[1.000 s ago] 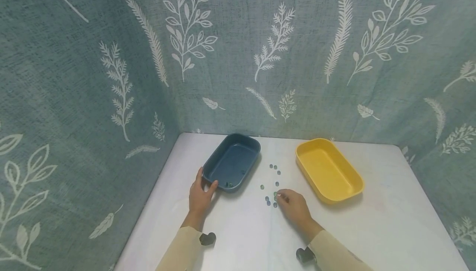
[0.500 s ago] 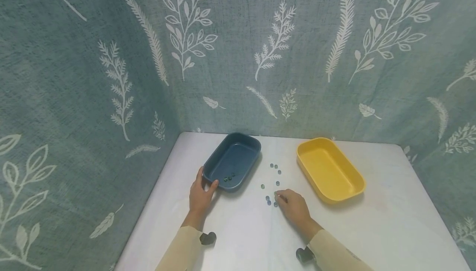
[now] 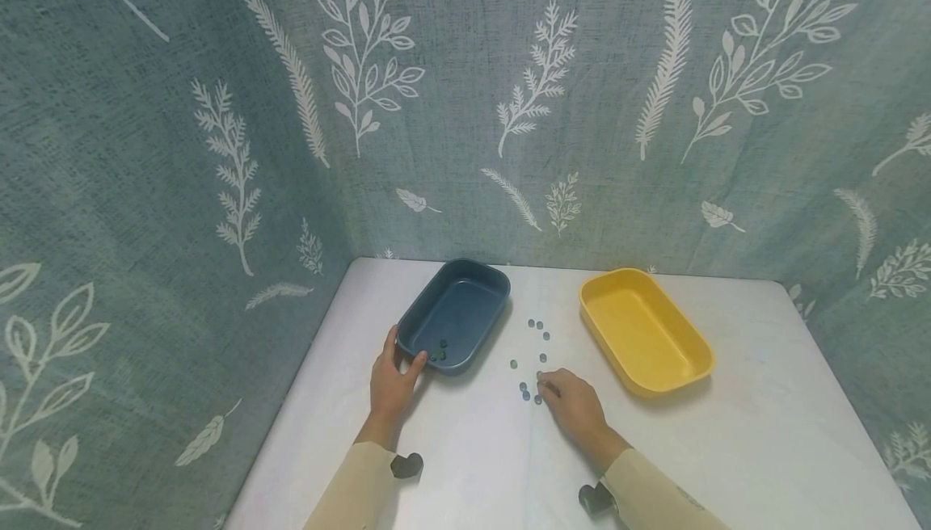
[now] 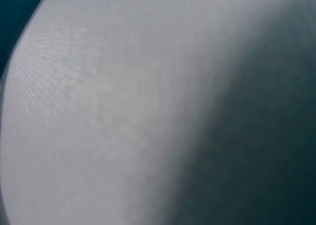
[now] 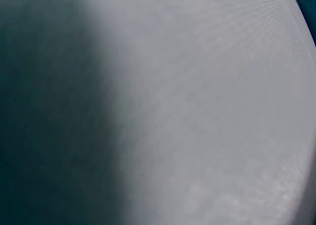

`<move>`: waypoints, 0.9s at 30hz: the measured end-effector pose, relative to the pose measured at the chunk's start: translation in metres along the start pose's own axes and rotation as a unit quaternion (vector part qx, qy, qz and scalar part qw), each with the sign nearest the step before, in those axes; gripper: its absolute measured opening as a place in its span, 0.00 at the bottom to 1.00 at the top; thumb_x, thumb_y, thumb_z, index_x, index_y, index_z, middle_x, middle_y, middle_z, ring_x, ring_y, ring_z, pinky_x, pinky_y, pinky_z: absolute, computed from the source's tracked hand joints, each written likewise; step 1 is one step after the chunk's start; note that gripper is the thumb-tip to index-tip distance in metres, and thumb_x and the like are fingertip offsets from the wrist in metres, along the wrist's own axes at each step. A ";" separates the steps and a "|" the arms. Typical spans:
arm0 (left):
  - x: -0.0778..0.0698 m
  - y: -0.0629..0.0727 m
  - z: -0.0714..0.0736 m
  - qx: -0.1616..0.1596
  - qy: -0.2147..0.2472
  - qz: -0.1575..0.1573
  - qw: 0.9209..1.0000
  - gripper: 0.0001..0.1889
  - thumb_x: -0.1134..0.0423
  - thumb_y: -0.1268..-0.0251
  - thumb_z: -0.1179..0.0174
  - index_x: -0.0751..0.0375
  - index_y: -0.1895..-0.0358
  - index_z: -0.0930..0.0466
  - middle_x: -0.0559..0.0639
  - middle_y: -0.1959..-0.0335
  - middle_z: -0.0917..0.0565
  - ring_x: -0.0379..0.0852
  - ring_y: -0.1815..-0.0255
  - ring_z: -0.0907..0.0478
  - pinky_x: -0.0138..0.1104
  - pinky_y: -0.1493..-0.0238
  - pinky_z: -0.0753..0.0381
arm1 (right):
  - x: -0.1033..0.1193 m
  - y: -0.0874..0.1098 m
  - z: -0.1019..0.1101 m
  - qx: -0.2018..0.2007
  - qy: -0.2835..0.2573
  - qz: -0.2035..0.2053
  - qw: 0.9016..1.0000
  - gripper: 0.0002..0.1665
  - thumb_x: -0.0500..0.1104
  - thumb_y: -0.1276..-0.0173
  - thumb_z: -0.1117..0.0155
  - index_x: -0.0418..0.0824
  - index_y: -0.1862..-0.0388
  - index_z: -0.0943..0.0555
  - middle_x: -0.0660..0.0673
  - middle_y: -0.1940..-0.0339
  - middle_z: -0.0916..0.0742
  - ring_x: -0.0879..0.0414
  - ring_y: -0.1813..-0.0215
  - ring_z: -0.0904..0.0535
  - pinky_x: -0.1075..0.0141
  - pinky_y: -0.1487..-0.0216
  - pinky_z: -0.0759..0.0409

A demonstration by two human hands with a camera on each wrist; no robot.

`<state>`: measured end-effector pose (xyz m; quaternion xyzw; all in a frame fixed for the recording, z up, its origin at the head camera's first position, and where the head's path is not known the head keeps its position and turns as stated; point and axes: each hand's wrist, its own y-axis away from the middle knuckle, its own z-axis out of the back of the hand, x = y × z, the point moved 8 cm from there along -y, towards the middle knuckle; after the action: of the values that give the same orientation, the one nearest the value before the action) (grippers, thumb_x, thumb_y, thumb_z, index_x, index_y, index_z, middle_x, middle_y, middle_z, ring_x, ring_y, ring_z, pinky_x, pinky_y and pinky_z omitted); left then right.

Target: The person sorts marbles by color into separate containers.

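Note:
In the head view my left hand [image 3: 390, 384] holds the near left corner of the dark blue tray [image 3: 416, 316], thumb at the near rim and fingers along the side. Several small dark green marbles [image 3: 443, 344] lie inside that tray near my thumb. My right hand [image 3: 575, 405] is low over the table, its thumb and fingertips pinching a small green marble [image 3: 541, 376], partly covered by the fingers. Around it lie several loose marbles: bluish ones [image 3: 524, 387] to the left, a greenish one [image 3: 513, 364], and more bluish ones [image 3: 540, 325] farther back.
A yellow tray [image 3: 591, 321] stands right of the marbles, with nothing visible inside. The white table [image 3: 465, 465] ends at a patterned green cloth backdrop [image 3: 451, 110] behind and at the sides. Both wrist views show only blurred white and dark surfaces.
The marbles in the blue tray have rolled towards its near left corner. Both hands stay nearly in place; the green marble at my right fingertips has shifted slightly.

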<state>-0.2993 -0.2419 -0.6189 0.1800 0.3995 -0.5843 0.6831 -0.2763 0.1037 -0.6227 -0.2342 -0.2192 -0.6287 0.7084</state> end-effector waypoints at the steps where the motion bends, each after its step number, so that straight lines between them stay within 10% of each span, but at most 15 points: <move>1: 0.000 0.000 0.000 -0.002 0.001 0.002 1.000 0.45 0.41 0.37 0.38 0.46 0.22 0.51 0.53 0.26 0.39 0.59 0.28 0.41 0.55 0.30 0.44 | 0.000 0.000 0.000 0.001 0.001 0.001 1.000 0.15 0.48 0.30 0.38 0.47 0.47 0.17 0.51 0.51 0.14 0.52 0.44 0.20 0.54 0.40 0.25; 27: 0.000 0.000 0.001 -0.001 -0.006 0.016 1.000 0.45 0.40 0.38 0.38 0.45 0.22 0.50 0.54 0.26 0.38 0.62 0.28 0.41 0.58 0.32 0.44 | -0.003 -0.009 0.004 0.005 -0.111 -0.022 0.994 0.16 0.47 0.29 0.40 0.46 0.45 0.19 0.49 0.51 0.15 0.51 0.44 0.21 0.53 0.40 0.25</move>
<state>-0.2990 -0.2420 -0.6184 0.1821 0.3930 -0.5738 0.6951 -0.2857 0.1074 -0.6204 -0.2946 -0.3046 -0.6131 0.6668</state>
